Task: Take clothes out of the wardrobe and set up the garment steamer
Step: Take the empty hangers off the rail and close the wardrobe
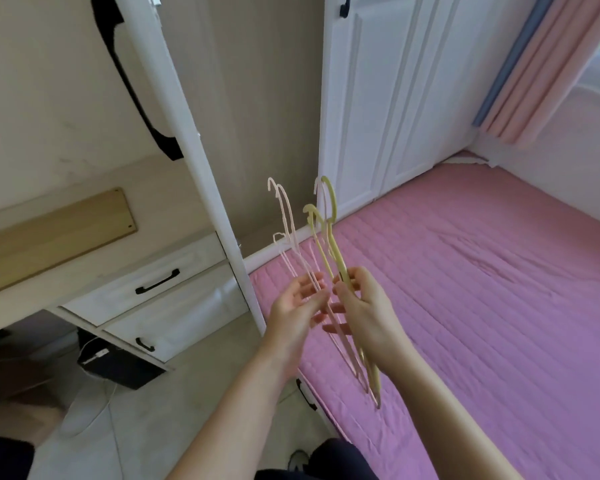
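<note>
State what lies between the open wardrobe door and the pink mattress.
In the head view, the bundle of hangers stands between the wardrobe door and the mattress, gripped by the left hand and right hand.

Open wardrobe door (pixel 201 188) left of bed (pixel 482 289), drawers (pixel 160 299) further left under a surface (pixel 32 296), hangers (pixel 323 251) in both hands before the wardrobe, curtain (pixel 534 71) far right

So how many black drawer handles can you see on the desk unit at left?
2: one on the upper drawer, one on the lower drawer. Others may be hidden behind the open wardrobe door.
</note>
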Demonstrator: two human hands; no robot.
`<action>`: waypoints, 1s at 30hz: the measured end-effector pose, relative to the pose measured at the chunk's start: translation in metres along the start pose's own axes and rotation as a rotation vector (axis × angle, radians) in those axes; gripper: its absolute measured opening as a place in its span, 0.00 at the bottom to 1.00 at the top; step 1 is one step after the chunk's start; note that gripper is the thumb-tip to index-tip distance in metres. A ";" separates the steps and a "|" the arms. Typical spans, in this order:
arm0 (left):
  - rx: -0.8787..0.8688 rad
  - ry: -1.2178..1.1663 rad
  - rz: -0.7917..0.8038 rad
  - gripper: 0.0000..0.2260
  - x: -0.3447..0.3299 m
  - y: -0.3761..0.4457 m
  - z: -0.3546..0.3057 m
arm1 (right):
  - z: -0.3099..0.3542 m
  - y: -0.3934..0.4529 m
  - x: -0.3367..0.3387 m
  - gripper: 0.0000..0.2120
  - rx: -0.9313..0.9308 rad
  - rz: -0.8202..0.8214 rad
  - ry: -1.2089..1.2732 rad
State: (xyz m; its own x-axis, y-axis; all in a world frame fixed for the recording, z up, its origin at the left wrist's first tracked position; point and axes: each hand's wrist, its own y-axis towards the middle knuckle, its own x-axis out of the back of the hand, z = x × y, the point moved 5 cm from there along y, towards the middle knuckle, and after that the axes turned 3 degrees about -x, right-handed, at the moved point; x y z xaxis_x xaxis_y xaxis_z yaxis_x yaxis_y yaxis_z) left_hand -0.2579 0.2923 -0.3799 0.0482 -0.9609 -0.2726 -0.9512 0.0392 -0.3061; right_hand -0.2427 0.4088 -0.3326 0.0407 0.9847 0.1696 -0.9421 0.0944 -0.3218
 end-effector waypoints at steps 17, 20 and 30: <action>0.287 -0.199 -0.161 0.11 -0.030 -0.065 0.048 | -0.058 -0.082 0.040 0.07 -0.104 -0.019 -0.084; 0.276 -0.119 -0.186 0.09 -0.033 -0.072 0.051 | -0.063 -0.096 0.049 0.06 -0.098 0.044 -0.087; 0.189 0.083 -0.155 0.08 -0.040 -0.110 0.056 | -0.066 -0.124 0.049 0.07 -0.060 0.202 -0.035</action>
State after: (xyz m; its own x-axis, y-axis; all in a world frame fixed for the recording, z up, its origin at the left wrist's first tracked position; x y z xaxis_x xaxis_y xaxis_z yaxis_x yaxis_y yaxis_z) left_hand -0.1380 0.3422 -0.3864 0.1560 -0.9783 -0.1361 -0.8601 -0.0668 -0.5058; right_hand -0.1023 0.4548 -0.3460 -0.1593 0.9789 0.1276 -0.9086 -0.0948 -0.4068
